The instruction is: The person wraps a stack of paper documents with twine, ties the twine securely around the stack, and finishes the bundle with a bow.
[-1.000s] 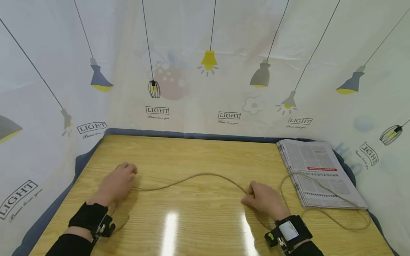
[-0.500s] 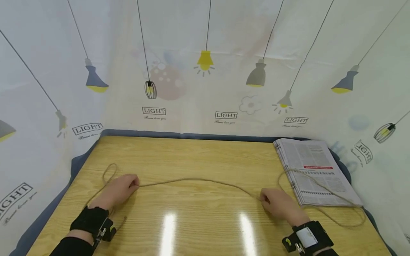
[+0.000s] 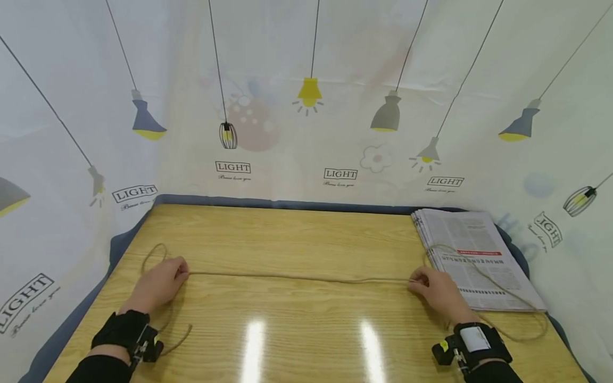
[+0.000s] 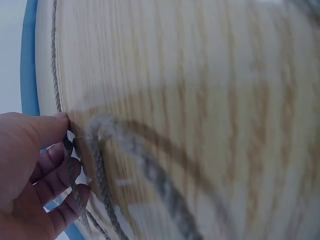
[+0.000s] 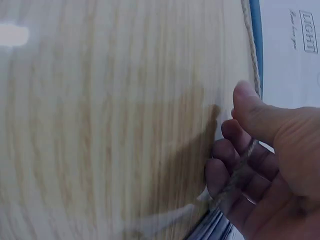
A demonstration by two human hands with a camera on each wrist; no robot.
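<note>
while left hand (image 3: 155, 284) and right hand (image 3: 439, 291) pinch rope (image 3: 287, 276) in narrow grip | backdrop (image 3: 287, 173) reads "light"

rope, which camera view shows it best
The head view: it shows the rope stretched nearly straight from the left grip to the right grip, with slack beyond both. The left wrist view shows close strands, partly blurred; the right wrist view, only short stretches.
</note>
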